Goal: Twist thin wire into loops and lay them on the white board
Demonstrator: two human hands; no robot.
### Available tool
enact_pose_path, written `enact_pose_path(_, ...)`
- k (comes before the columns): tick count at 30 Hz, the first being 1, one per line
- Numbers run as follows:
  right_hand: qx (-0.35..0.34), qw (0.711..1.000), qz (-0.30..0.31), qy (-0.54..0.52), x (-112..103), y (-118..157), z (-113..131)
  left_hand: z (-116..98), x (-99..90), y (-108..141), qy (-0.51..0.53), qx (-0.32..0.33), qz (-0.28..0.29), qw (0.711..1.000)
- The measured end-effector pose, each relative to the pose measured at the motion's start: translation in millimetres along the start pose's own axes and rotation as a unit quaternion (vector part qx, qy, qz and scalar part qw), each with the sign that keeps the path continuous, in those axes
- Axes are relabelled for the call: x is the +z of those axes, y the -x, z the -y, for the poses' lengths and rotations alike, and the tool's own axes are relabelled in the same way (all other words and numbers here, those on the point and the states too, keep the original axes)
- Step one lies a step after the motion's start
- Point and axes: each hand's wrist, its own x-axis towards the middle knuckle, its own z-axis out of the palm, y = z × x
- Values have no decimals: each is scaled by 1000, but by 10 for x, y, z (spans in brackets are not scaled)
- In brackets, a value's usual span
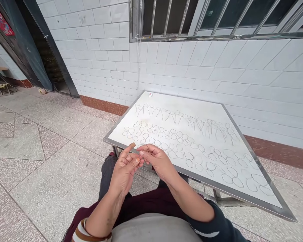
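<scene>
The head camera looks forward-down at a nearby table (191, 105).

The scene is bright, with soft and even light whose source stays outside the view. The wall of glossy white tiles (90, 50) is pale and clear, while the tall dark doorway (44, 50) is dim inside. Small bright reflections run along the shiny silver window bars (167, 18). On the white tabletop with grey metal rim (181, 102), the thin dark wire-like loops (189, 159) show only faintly in places. The wide lens stretches the tabletop's near right corner. The speckled stone floor (52, 188) smears toward the lower left corner.
</scene>
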Motion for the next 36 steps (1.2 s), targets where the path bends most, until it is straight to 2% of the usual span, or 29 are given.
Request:
enact_pose_path(6, -6, 999, 30, 35, -43, 32, 65, 17, 18, 47, -6, -9, -8, 1000)
enact_pose_path(11, 28, 996, 79, 18, -103, 38, 102, 4, 26, 64, -5, -26, -1, 1000)
enact_pose_path(14, 45, 996, 80, -7, -100, 45, 101, -8, 28, 72, -6, -48, 10, 999)
enact_pose_path(19, 38, 998, 51, -22, -50, 35, 101, -6, 67, 77, -16, -41, 33, 998)
enact_pose_path(24, 12, 998, -67, -12, -67, -14, 138, 109, 105, 97, -50, -44, 40, 997)
enact_pose_path(26, 16, 995, -95, -8, -97, -42, 136, 171, 104, 104, -58, -48, 37, 996)
enact_pose_path(31, 17, 993, -115, -32, -183, -153, 44, 278, 56, 84, -66, -60, 11, 996)
enact_pose_path(36, 48, 994, -92, -30, -212, -272, 6, 315, -19, 17, -74, -61, -11, 995)
